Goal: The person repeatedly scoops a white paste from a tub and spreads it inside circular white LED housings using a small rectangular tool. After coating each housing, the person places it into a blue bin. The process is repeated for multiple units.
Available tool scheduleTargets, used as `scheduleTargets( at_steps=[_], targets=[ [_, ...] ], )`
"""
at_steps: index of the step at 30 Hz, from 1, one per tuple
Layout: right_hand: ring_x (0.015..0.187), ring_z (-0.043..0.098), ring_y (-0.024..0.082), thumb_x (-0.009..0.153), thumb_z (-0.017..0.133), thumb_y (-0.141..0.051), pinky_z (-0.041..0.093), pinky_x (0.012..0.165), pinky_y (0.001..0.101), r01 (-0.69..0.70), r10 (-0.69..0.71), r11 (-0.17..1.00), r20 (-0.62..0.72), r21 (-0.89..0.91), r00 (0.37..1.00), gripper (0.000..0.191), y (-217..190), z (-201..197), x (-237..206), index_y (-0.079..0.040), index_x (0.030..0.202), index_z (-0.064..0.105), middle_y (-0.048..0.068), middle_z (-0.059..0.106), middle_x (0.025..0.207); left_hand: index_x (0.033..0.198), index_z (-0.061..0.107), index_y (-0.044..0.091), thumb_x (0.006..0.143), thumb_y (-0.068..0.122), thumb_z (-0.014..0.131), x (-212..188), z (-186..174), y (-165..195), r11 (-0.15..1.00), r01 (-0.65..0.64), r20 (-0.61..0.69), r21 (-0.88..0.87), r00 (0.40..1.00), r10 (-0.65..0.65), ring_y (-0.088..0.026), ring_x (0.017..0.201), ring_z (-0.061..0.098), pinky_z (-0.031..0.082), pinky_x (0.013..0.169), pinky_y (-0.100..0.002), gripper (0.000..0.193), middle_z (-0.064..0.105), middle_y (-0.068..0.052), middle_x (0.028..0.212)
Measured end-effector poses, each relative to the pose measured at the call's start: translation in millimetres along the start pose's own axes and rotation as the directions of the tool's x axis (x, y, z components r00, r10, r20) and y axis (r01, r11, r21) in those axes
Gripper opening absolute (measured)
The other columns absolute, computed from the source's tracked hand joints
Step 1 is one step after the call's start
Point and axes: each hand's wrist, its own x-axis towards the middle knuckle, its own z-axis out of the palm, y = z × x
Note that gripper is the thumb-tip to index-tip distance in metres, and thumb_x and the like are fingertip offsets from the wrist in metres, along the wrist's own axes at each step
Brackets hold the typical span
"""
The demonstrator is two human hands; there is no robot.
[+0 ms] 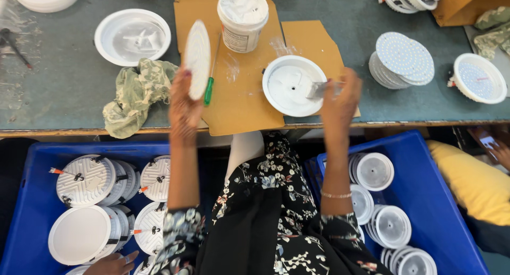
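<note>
- We see the left hand closed on the lower edge of a white disc, held up on edge above the cardboard
- The right hand pinches a flat metal scraper, fingers together on it; its blade lies inside the white housing on the cardboard
- That housing sits open side up, smeared with white paste, at the cardboard's right part, just beside the right hand
- A green-handled screwdriver lies on the cardboard just right of the disc
- Behind it stands a white tub of paste, its pale label band with dark print wrapped round the lower wall
- A second housing rests on the green table, left of the cardboard, with a camouflage rag near the table edge
- To the right we see a stack of dotted LED discs and another fitted lamp
- Below the table, a blue crate on the left holds ribbed lamp backs; a blue crate on the right holds stacked white housings
- Another person's hand reaches into the left crate
</note>
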Motion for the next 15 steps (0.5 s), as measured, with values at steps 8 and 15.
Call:
scheduleTargets(
  at_steps=[8, 15],
  targets=[
    [0.115, 0.061, 0.041, 0.096, 0.064, -0.028, 0.052, 0.094, 0.0487, 0.126, -0.17, 0.985, 0.633, 0.115, 0.755, 0.048, -117, 168, -45, -0.015, 0.141, 0.054, 0.024, 0.057, 0.128, 0.136, 0.037, 0.01, 0.097, 0.003, 0.075, -75, 48, 65, 0.682, -0.242, -0.041, 0.691, 0.928, 0.371, -0.013, 0.095, 0.073, 0.056, 0.077, -0.019, 0.054, 0.076, -0.015, 0.11],
    [0.11, 0.061, 0.047, 0.084, 0.07, -0.021, 0.05, 0.091, 0.0515, 0.305, -0.353, 0.935, 0.412, 0.178, 0.84, 0.066, -93, 190, -50, 0.0, 0.142, 0.046, 0.029, 0.056, 0.13, 0.132, 0.043, 0.004, 0.106, 0.005, 0.07, -92, 58, 75, 0.489, -0.235, 0.022, 0.84, 0.916, 0.401, -0.003, 0.081, 0.062, 0.04, 0.065, -0.014, 0.038, 0.074, -0.012, 0.105]
  ],
)
